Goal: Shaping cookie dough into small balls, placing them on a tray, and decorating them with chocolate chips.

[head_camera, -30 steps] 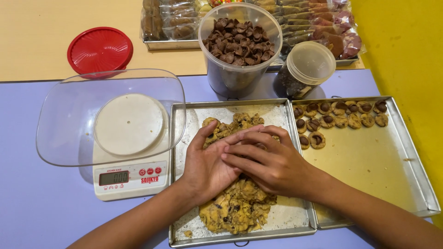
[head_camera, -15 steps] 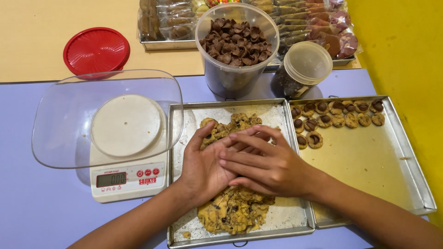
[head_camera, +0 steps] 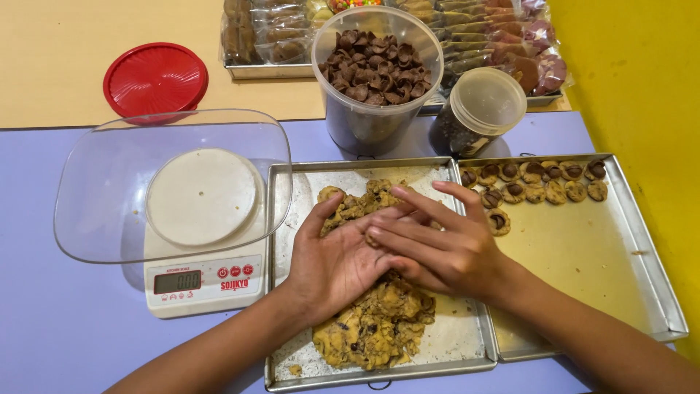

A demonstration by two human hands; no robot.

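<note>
On the near metal tray [head_camera: 288, 219], a slab of chocolate-chip cookie dough [head_camera: 375, 328] lies under both palms. The left hand [head_camera: 332, 259] is cupped upward, the right hand [head_camera: 437, 244] laid flat across it, seemingly pressing a dough piece between them; since a second ago they have barely shifted, so shaping continues.

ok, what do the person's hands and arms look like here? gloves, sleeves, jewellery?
Both are bare. The left hand and right hand show no gloves, rings or watch, and both forearms are uncovered to the frame edge, with no sleeve in view. Nails are short and unpainted where the fingers show. No bands or markings can be seen on either wrist.
</note>
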